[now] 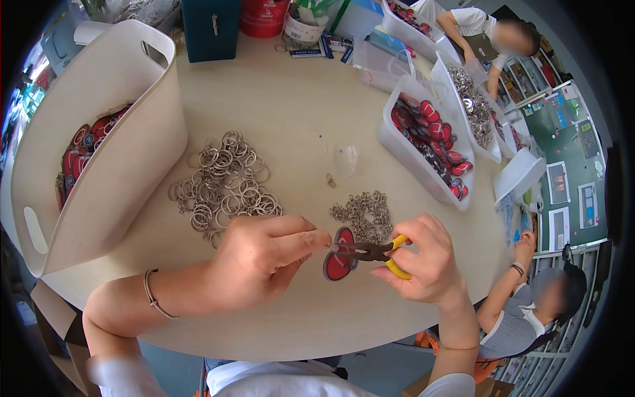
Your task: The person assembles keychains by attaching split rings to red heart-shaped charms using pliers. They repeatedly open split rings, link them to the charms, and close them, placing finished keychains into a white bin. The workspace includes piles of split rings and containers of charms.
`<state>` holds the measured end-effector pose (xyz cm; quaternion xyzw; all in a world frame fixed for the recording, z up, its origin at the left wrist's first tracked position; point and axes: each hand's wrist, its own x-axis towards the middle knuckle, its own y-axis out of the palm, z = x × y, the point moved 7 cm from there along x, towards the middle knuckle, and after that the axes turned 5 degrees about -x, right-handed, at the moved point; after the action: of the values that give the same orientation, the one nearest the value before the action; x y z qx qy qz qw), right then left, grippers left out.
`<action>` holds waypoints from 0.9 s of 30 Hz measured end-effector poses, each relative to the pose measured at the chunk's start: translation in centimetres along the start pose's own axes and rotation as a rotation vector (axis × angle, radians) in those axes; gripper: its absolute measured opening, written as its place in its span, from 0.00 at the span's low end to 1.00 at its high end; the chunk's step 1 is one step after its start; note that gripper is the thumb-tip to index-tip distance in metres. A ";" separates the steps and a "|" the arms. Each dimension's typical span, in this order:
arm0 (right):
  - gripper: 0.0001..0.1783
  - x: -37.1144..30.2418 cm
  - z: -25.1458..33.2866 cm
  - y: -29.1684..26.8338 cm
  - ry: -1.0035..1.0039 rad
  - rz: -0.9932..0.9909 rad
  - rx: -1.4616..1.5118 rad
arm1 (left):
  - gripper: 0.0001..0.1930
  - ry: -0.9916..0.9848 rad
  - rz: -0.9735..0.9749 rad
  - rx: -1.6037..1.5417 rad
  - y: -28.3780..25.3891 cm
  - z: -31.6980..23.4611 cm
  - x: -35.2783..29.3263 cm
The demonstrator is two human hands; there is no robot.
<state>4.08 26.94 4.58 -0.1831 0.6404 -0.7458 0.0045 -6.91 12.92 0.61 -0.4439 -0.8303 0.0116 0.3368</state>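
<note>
Head view: the right hand (426, 261) is wrapped round yellow-handled pliers (376, 251), their tips at the top of a red, dark-edged tag (338, 266), which they partly cover. Just beside those tips, the left hand (264, 255) has its thumb and fingertips pinched together; anything between them is too small to make out. It also hides the near edge of a heap of metal rings (228, 175) on the tabletop (284, 99). Behind the pliers lies a pile of small metal clasps (364, 215), its shapes tangled. At left, a tall beige bin (149, 126) holds red tags and rings, partly concealed by its wall. At right, one white tub (411, 159) contains red tags; the next tub (490, 151) contains loose metal pieces.
</note>
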 end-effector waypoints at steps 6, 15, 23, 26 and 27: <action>0.16 0.1 0.5 -0.2 -0.018 0.007 -0.065 | 0.15 0.027 0.031 0.016 -0.1 -0.1 -0.1; 0.13 -0.5 2.2 -0.9 0.037 -0.019 -0.260 | 0.12 0.031 0.049 0.048 0.0 -0.5 0.5; 0.13 -0.7 3.9 -1.1 0.070 -0.043 -0.308 | 0.17 0.143 -0.041 0.195 0.0 -1.7 0.0; 0.13 -0.5 4.2 -1.3 0.070 -0.028 -0.297 | 0.18 0.221 -0.079 0.271 -0.1 -1.8 -0.3; 0.13 -0.5 4.3 -1.3 0.071 -0.023 -0.298 | 0.19 0.254 -0.094 0.291 -0.1 -2.0 -0.4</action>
<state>6.06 23.18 6.20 -0.1623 0.7416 -0.6487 -0.0538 -5.71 12.03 1.95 -0.3492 -0.7904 0.0598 0.4997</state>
